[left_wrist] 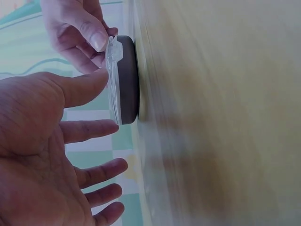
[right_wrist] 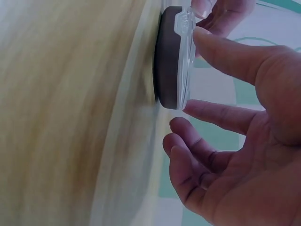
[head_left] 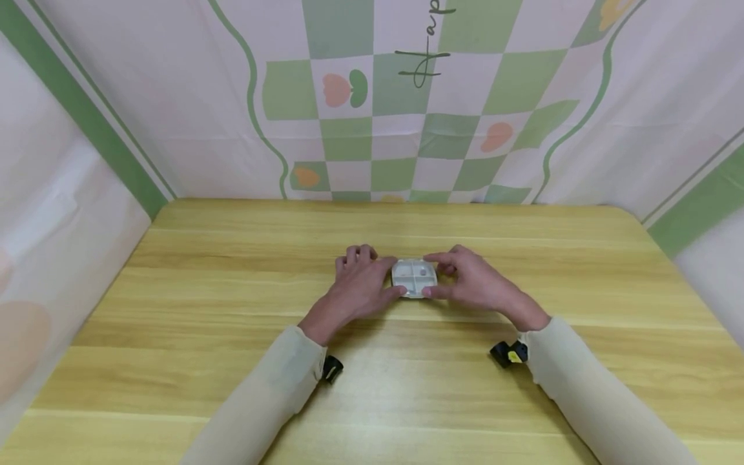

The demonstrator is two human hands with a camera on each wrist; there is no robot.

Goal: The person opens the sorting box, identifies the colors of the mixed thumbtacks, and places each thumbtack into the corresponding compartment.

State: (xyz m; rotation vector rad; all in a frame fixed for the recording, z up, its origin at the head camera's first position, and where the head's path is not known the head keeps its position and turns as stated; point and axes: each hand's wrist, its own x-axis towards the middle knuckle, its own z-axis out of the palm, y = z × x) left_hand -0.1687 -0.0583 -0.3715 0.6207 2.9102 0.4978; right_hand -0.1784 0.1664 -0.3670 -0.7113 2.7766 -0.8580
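Note:
A small pill box (head_left: 414, 279) with four compartments sits on the table. Side on, its dark base (left_wrist: 128, 84) and clear lid (right_wrist: 185, 70) show, with a tab on the lid's near side. A small round thing lies under the lid in the far right compartment. My left hand (head_left: 363, 284) spans the lid's left side, thumb at the near edge and index fingertip at the far corner, other fingers spread. From the right, my right hand (head_left: 473, 278) holds the lid likewise between thumb and index finger, its remaining fingers curled beside the box.
The wooden table (head_left: 232, 361) extends around both hands. Behind its far edge hangs a curtain (head_left: 401, 139) with green and white checks. Black wrist cameras (head_left: 332, 369) sit at both sleeve cuffs, low over the table.

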